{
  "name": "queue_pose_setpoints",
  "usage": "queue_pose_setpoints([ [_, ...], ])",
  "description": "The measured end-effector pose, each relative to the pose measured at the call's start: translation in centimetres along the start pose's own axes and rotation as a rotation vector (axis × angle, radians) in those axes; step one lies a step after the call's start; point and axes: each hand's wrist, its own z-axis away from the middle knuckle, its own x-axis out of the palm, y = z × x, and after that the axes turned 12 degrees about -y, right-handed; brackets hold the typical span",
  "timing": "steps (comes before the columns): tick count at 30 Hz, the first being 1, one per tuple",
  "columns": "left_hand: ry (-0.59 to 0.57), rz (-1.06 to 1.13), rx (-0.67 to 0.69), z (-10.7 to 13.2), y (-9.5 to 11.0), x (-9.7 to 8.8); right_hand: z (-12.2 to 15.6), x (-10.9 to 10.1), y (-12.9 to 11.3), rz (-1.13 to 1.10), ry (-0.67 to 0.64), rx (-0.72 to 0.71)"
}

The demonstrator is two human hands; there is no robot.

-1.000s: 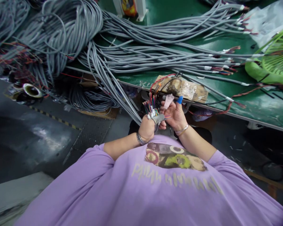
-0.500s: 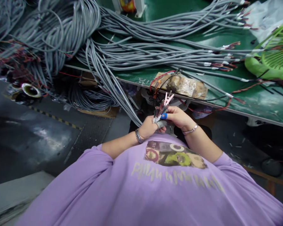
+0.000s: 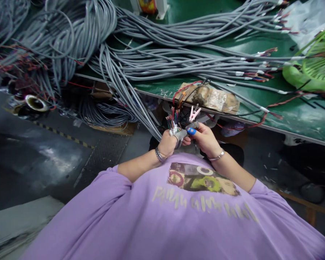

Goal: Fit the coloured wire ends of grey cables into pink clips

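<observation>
A bundle of grey cables (image 3: 148, 124) runs down from the bench into my left hand (image 3: 168, 143), which is closed around it. Above that fist stand the cables' stripped ends, a tuft of thin coloured wires (image 3: 173, 117) with white bands at their base. My left thumb wears a grey cover. Beside it, my right hand (image 3: 206, 140) is closed in a pinch, with a blue band on the thumb and a grey cover on the forefinger; what lies between these fingertips is too small to make out. A pink clothes peg (image 3: 194, 114) sits just beyond the right fingers.
Long grey cables (image 3: 162, 63) lie across the green bench (image 3: 295, 115), with a large coil (image 3: 81, 32) at the left. A taped wooden block (image 3: 219, 99) rests at the bench edge. A green fan (image 3: 318, 61) stands at the right. More coiled cable (image 3: 105, 115) lies below the bench.
My right fingers have come away from the coloured wires and now pinch beside my left thumb. The wire tuft has shifted slightly left, apart from the pink peg.
</observation>
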Motion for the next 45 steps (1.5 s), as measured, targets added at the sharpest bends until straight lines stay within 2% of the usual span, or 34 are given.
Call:
queue_pose_setpoints([
  [6, -0.184, -0.097, -0.075, 0.4, -0.5, -0.6, -0.5, 0.8, -0.4, -0.021, -0.090, 0.110],
  [10, -0.134, -0.057, -0.036, 0.4, -0.8, -0.8, -0.9, 0.4, -0.3, 0.058, 0.113, 0.094],
  [12, -0.076, -0.006, -0.017, 0.4, -0.6, -0.7, -0.9, 0.1, -0.1, 0.007, 0.149, 0.098],
  [16, -0.020, 0.047, -0.014, 0.4, -0.1, -0.4, -0.3, 0.0, 0.0, -0.103, 0.007, 0.100],
  [21, -0.050, 0.000, -0.007, 0.3, -0.4, -0.4, -0.2, 0.7, -0.4, -0.077, -0.169, 0.076],
  [24, -0.070, -0.015, 0.006, 0.3, -0.9, -0.6, -0.4, 0.9, -0.7, -0.075, -0.201, 0.078],
  [29, 0.011, -0.003, 0.030, 0.2, -1.0, -0.5, -0.4, 0.8, -0.6, -0.014, -0.158, 0.076],
  [34, 0.045, 0.040, 0.069, 0.0, -0.9, -0.3, -0.3, 1.2, -0.2, -0.072, -0.034, 0.081],
  [36, -0.012, 0.008, 0.022, 0.2, -0.7, -0.2, -0.4, 1.4, -0.2, -0.088, -0.031, 0.115],
  [38, -0.117, -0.047, -0.064, 0.5, -0.4, 0.0, -0.6, 1.3, -0.3, -0.080, -0.015, 0.162],
  [40, -0.192, -0.093, -0.125, 0.8, -0.1, 0.0, -1.0, 1.0, -0.3, -0.041, 0.072, 0.165],
  [41, -0.191, -0.097, -0.127, 0.9, -0.1, 0.0, -1.2, 0.8, -0.3, -0.021, 0.129, 0.144],
  [43, -0.126, -0.065, -0.090, 0.9, 0.0, -0.1, -1.5, 0.3, -0.3, -0.015, 0.210, 0.094],
  [45, -0.033, -0.001, -0.035, 0.6, 0.0, -0.2, -1.5, -0.2, -0.1, -0.074, 0.203, 0.095],
])
